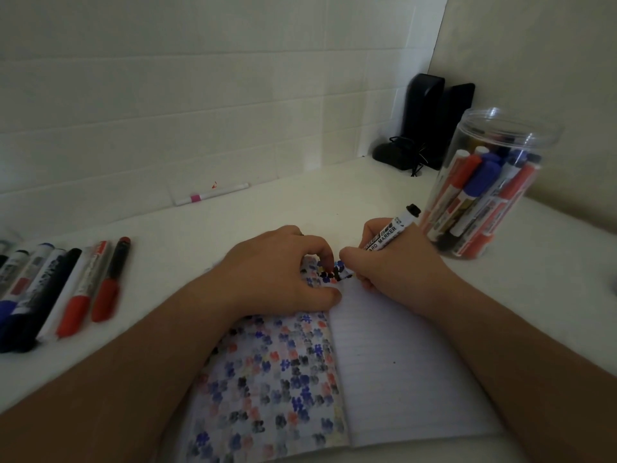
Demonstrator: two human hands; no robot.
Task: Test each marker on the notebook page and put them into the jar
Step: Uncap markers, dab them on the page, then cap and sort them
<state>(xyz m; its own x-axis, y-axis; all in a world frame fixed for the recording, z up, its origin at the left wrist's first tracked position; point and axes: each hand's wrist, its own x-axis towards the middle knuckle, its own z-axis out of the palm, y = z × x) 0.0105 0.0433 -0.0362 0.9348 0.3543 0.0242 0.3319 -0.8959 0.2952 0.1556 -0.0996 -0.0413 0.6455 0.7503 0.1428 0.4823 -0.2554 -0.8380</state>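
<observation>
An open notebook lies in front of me; its left page is covered with blue, black and red test marks. My right hand grips a black whiteboard marker, tip down at the top of the page near the spine. My left hand rests on the left page with curled fingers, and what it holds, if anything, is hidden. A clear plastic jar stands open at the right with several red, blue and black markers inside. Several more markers lie in a row at the left.
A thin white pen with a pink band lies against the back wall. Two black speakers with a tangled cable stand in the far right corner behind the jar. The white desk runs to the wall.
</observation>
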